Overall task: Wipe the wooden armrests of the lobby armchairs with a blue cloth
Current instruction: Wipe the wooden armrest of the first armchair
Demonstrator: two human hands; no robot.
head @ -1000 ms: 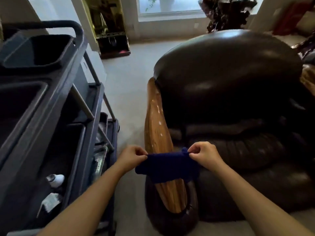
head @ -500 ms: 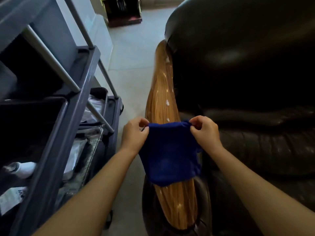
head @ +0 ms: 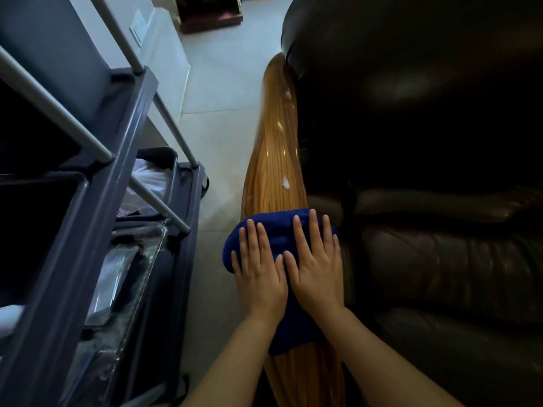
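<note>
A glossy wooden armrest (head: 273, 160) runs along the left side of a dark leather armchair (head: 426, 127). A blue cloth (head: 274, 229) lies draped across the armrest's middle. My left hand (head: 258, 274) and my right hand (head: 316, 268) lie side by side on top of it, palms flat and fingers stretched out, pressing it onto the wood. White spots of foam (head: 285, 183) sit on the wood just beyond the cloth, and another sits further up near the backrest. The cloth hides the wood under my hands.
A dark grey cleaning cart (head: 97, 201) with metal rails stands close on the left, holding plastic-wrapped items and a white bag (head: 147, 177). A narrow strip of pale tiled floor (head: 217, 142) separates the cart from the armchair. Dark furniture (head: 210, 16) stands at the far end.
Both hands let go of the pinched cloth corners, laid the cloth over the armrest and flattened onto it. The view has tilted down and come closer to the armrest.
</note>
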